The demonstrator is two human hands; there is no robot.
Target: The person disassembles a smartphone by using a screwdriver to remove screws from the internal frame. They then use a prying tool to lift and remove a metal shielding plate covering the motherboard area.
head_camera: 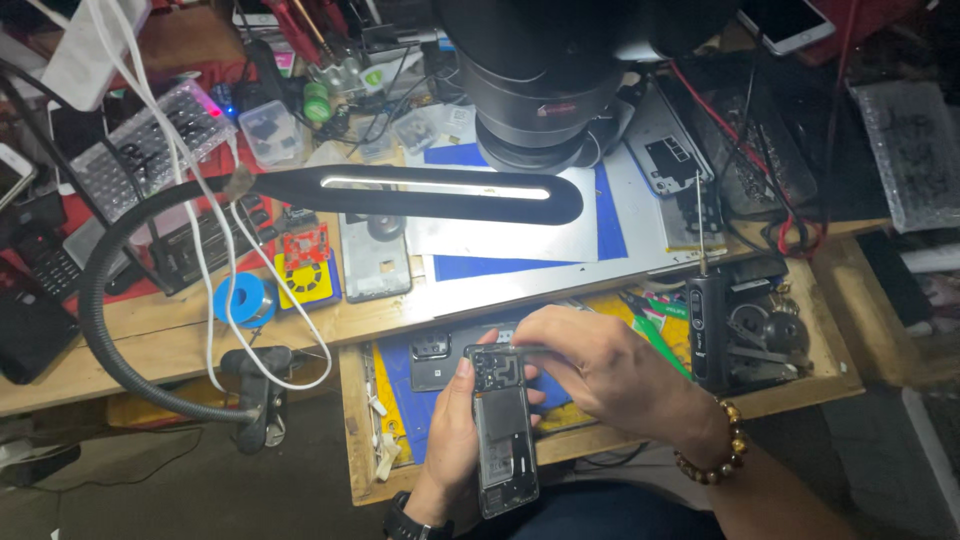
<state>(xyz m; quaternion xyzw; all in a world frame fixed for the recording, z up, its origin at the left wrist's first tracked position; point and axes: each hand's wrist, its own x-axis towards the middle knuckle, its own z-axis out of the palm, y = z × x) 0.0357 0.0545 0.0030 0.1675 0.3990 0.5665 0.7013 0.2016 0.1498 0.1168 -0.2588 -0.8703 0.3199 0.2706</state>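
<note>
Left hand grips opened phone, back cover off, insides bare. Right hand pinches at its top edge. Second phone waits on worktop.

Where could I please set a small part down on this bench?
The silver plate between the lamp bar and bench edge is bare. The drawer under the left hand and right hand, holding the opened phone, is crowded.

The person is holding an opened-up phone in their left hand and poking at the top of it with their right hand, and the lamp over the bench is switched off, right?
Not quite: the lamp is switched on; the head view shows its light strip glowing. The rest holds: the left hand holds the opened phone, and the right hand works at its top end.
</note>
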